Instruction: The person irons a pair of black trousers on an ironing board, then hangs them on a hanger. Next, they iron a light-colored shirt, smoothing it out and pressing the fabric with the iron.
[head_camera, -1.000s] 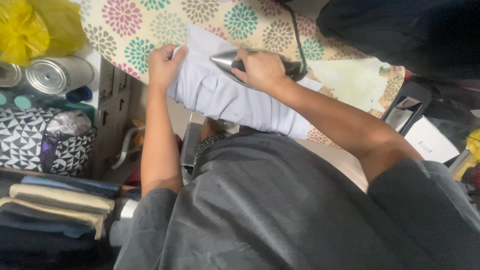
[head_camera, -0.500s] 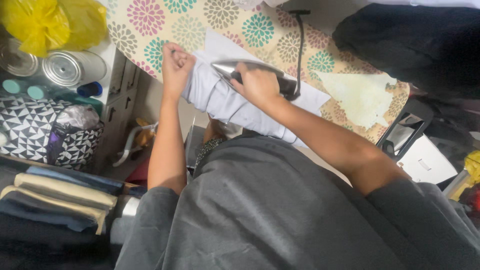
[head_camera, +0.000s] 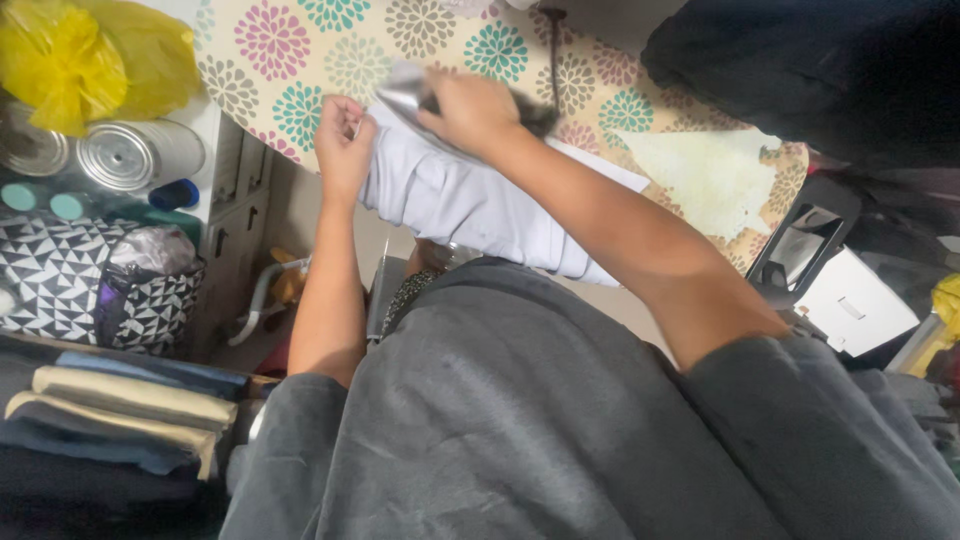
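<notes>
The right hand (head_camera: 470, 105) is closed around the handle of an iron (head_camera: 420, 95), blurred, which rests on a pale lilac garment (head_camera: 470, 205). The left hand (head_camera: 343, 145) pinches the garment's edge. The garment lies on an ironing board with a flowered cover (head_camera: 300, 60). Two metal cans (head_camera: 110, 155) stand at left.
</notes>
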